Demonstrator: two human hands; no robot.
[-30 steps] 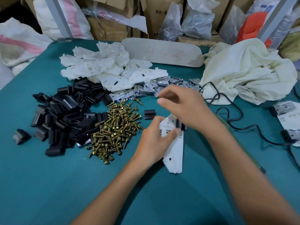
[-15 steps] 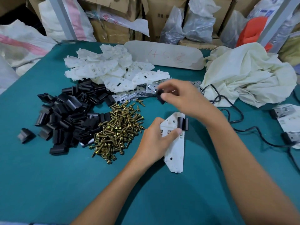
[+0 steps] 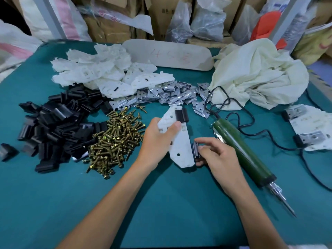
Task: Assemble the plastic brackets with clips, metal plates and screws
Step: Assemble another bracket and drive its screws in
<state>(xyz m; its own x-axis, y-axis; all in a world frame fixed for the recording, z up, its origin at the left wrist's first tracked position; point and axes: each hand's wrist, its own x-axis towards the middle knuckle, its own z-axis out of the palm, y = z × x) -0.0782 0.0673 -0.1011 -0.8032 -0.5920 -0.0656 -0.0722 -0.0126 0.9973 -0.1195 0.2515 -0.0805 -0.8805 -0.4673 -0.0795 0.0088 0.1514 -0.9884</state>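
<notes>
Two bare arms reach in over a teal surface (image 3: 161, 203). The left hand (image 3: 158, 139) grasps a white plastic bracket (image 3: 180, 141) about midway between the left and right edges, with the thumb pressed across its face and the fingers curled underneath. Whether the bracket rests on the surface or is lifted off it cannot be told. A black clip (image 3: 182, 115) sits on the bracket's far end. The right hand (image 3: 218, 157) pinches a second black clip (image 3: 196, 150) between thumb and fingers, holding it against the bracket's right side close to its near end.

A heap of loose clips (image 3: 53, 126) lies toward the left edge, and a pile of brass-coloured screws (image 3: 116, 139) lies between that heap and the left hand. Beyond the bracket are shiny metal plates (image 3: 165, 96), and a pile of white brackets (image 3: 100, 74) lies toward the far left corner.

A green electric screwdriver (image 3: 244, 151) lies just beside the right hand, its tip pointing toward the near edge. Its black cord (image 3: 231, 115) loops toward a crumpled cream cloth (image 3: 256, 74) near the far right corner. Assembled brackets (image 3: 310, 128) lie at the right edge. A pale board (image 3: 168, 54) with red writing lies along the far edge, with cardboard boxes (image 3: 107, 27) and plastic bags (image 3: 206, 18) behind it.
</notes>
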